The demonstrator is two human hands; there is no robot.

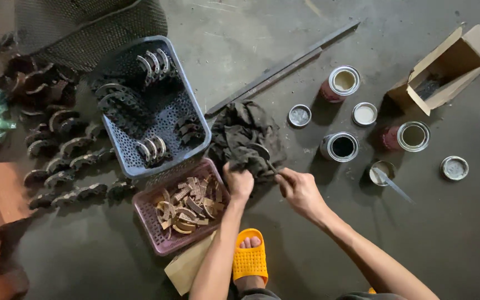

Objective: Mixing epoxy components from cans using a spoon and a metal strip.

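Now my left hand [239,182] grips the dark rag [245,136] on the floor, while my right hand [301,191] pinches a spoon [264,154], handle angled up-left toward the rag.

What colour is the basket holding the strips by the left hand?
Pinkish-mauve basket, beside the left hand; head view.

a: what's all on that dark concrete floor [251,33]?

b: blue basket [193,108] and pink basket [154,225] centre-left, rows of curved brake shoes [65,147] at left, dark rag [245,130] mid-frame, long metal bar [284,66] above it. open cans [343,145] and loose lids [299,115] on the right, cardboard box [445,66] upper right.
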